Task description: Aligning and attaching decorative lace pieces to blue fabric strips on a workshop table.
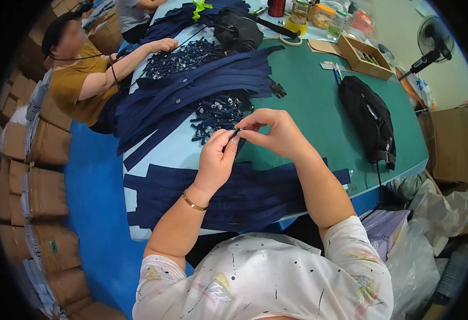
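My left hand [218, 160] and my right hand [273, 132] meet above the table, both closed on one small dark piece [236, 133]. It is pinched between thumbs and fingertips, with a strip hanging down beside the left thumb; its exact kind is too small to make out. Just beyond my hands lies a pile of small navy pieces with shiny metal parts [212, 114]. Below my forearms, long navy fabric strips [218, 194] lie side by side along the near table edge. More navy strips [175, 96] stretch across the table behind the pile.
At the far left a co-worker's hand [163, 45] rests by a larger pile of navy pieces [183, 58]. A black bag [367, 117], a wooden box [365, 57], jars [337, 24] and a fan [434, 40] are to the right. Cardboard boxes [53, 141] line the left side.
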A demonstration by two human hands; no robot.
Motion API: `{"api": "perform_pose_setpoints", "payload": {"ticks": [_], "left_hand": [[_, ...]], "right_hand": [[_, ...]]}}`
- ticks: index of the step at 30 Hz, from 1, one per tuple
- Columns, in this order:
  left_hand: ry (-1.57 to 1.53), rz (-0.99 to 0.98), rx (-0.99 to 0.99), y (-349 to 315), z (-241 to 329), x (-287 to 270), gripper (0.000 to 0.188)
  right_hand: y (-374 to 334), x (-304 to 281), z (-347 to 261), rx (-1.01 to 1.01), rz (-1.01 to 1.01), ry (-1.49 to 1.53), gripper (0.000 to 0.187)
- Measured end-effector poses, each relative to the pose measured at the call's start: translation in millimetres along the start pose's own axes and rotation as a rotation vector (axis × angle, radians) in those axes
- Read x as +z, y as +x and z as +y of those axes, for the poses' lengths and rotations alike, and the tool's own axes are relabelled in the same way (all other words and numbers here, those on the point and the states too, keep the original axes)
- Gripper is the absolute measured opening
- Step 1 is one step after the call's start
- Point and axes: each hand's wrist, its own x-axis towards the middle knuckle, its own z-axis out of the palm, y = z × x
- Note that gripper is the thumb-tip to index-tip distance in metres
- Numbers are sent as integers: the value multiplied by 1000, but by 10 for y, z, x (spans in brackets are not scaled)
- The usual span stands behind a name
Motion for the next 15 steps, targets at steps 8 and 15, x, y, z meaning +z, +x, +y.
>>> {"api": "perform_pose_setpoints", "payload": {"ticks": [8,15], "left_hand": [[-186,-13,-145,-53,-122,36,17],[-518,-59,-363,-46,-69,29,21]], "right_hand": [[-28,-21,-84,-168,35,-294,17],[-5,-98,45,42,-87,-6,27]]}}
